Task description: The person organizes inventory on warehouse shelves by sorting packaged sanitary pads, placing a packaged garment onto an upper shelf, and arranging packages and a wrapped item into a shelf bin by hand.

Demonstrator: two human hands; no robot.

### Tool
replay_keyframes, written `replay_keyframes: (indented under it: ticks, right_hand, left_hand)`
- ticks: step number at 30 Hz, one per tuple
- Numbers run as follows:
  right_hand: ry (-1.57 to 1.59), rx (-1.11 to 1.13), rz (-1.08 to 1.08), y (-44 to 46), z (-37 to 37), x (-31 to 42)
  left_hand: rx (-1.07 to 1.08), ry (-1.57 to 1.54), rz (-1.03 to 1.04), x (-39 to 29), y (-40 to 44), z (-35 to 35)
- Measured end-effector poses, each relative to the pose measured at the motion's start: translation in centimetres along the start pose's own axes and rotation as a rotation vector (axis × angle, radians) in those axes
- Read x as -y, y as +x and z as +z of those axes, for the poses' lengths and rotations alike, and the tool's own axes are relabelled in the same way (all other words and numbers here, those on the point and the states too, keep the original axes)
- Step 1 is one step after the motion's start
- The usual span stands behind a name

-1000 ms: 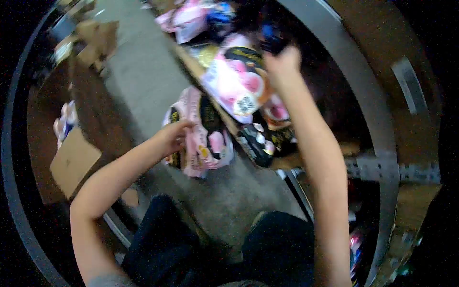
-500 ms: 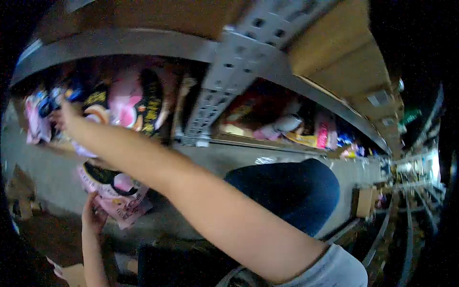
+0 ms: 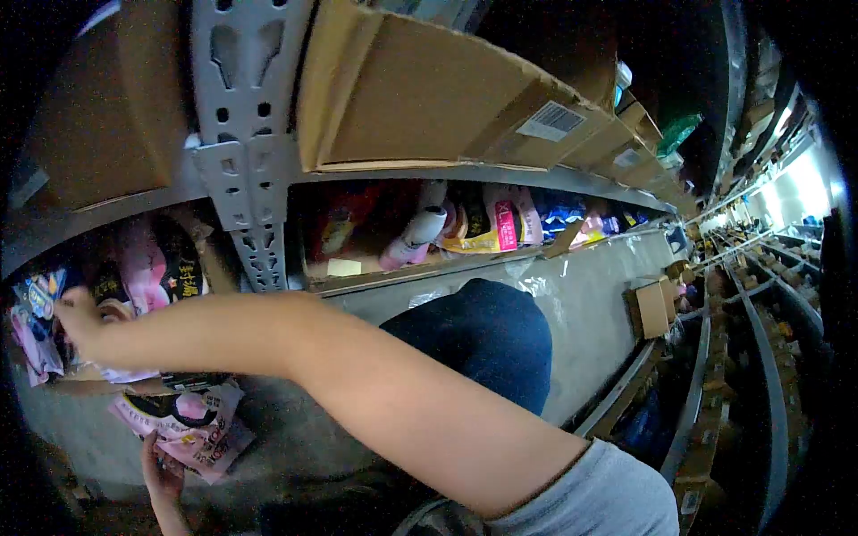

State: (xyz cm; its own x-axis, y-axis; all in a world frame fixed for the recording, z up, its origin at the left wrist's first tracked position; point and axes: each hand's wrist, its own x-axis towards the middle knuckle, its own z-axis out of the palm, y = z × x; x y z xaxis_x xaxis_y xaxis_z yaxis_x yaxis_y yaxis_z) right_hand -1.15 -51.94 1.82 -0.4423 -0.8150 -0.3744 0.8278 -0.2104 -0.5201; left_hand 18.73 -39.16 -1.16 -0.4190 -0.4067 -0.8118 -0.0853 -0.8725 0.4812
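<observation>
The left hand (image 3: 163, 469) is still gripping the pink-and-black bag (image 3: 192, 420), just outside the front edge of the cardboard tray (image 3: 85, 387). The right hand (image 3: 79, 317) is staying by the blue packet (image 3: 40, 297) near the tray's left end, grip unclear. Beyond, the XL pack (image 3: 507, 221) is now showing sharper.

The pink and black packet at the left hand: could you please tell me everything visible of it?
The pink and black packet looks like plastic film, creased, printed with a dark panel, pale pink shapes and lettering too blurred to read. It is tilted, seen against the grey floor, below the metal upright in the picture. The left hand grips its lower left edge; other contact is unclear.
</observation>
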Motion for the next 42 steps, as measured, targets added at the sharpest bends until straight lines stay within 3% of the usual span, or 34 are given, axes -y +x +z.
replay_keyframes:
  ticks: [3, 4, 5, 7, 9, 10, 11, 12, 13, 14, 15, 16, 18, 19, 21, 25, 26, 28, 30, 34, 35, 38, 42]
  right_hand:
    - [0.062, 0.033, -0.068, -2.3, 1.6, 2.0]
    - [0.078, 0.07, -0.132, -4.1, 1.6, 4.1]
    - [-0.27, 0.218, -0.251, -6.8, 1.4, 4.7]
    - [-0.934, 0.391, -0.658, -16.3, 2.0, 8.3]
    - [-0.944, 0.211, -0.406, -13.2, 1.5, 8.0]
    - [-1.089, 0.258, -0.222, -16.8, 2.8, 10.1]
    - [-0.718, 0.212, -0.07, -16.0, 2.2, 9.8]
    - [-0.338, 0.126, 0.049, -15.2, 1.5, 9.5]
    - [-0.27, 0.084, 0.046, -14.8, 1.0, 9.9]
    - [-0.207, 0.033, 0.038, -14.1, 0.3, 10.0]
    - [-0.237, 0.013, -0.086, -13.5, -0.3, 9.9]
    - [-0.616, 0.192, -0.296, -11.9, -2.6, 9.9]
    - [-0.419, -0.025, -0.176, -14.3, -1.8, 9.8]
    - [-0.434, -0.023, -0.178, -13.9, -3.0, 9.9]
    - [-0.854, -0.027, -0.411, -12.7, -4.6, 10.4]
    - [-1.057, 0.075, -0.502, -14.5, -2.6, 9.5]
    - [-1.072, 0.219, -0.501, -14.3, -2.2, 9.3]
    - [-1.306, 0.294, -0.624, -13.6, -0.5, 8.1]
    - [-1.445, 0.306, -0.845, -11.6, 0.1, 5.7]
    - [-1.416, 0.302, -0.879, -9.3, 0.0, 0.5]
    - [-1.541, 0.25, -0.796, -9.7, 0.1, 0.1]
    - [-1.575, 0.209, -0.829, -9.3, -0.7, -0.3]
    - [-1.287, 0.12, -0.783, -10.7, -0.8, -1.5]
  left_hand:
    - [-0.017, 0.053, -0.003, -0.3, -0.8, 0.1]
    - [0.049, 0.034, 0.098, 0.0, -0.7, -0.9]
    - [-0.02, 0.053, -0.06, 0.0, 0.8, -4.1]
    - [0.011, -0.019, 0.148, 1.3, -4.1, -2.0]
    - [-0.063, 0.052, 0.014, 1.5, -2.5, -2.9]
    - [-0.08, 0.036, 0.048, 1.2, -4.0, -1.2]
    - [-0.148, 0.087, -0.04, 1.3, -2.5, -2.5]
    - [-0.041, 0.022, -0.045, 1.9, -2.0, -1.5]
    - [-0.135, -0.01, -0.028, 1.3, -3.8, 0.6]
    - [-0.081, 0.008, -0.087, 1.2, -3.4, 0.4]
    - [-0.037, -0.003, -0.088, 1.5, -2.4, 0.1]
    - [-0.041, 0.007, -0.07, 1.3, -2.9, 0.8]
    - [-0.041, 0.001, -0.083, 2.4, -1.9, 0.7]
    - [-0.031, -0.01, -0.082, 2.6, -1.5, 0.9]
    - [-0.019, -0.051, -0.103, 2.3, -2.0, 1.1]
    - [-0.027, -0.04, -0.042, 2.0, -2.7, 1.0]
    - [0.019, -0.048, -0.013, 2.0, -3.2, 1.1]
    - [0.087, -0.106, -0.014, 2.6, -2.2, 0.6]
    - [-0.007, -0.098, -0.058, 2.4, -2.6, 0.7]
    - [-0.017, -0.048, 0.002, 2.2, -3.0, 0.8]
    - [0.007, -0.052, -0.008, 2.3, -2.8, 0.6]
    - [0.04, -0.087, -0.03, 2.4, -2.4, 0.4]
    - [0.057, -0.067, -0.026, 2.6, -2.0, 0.0]
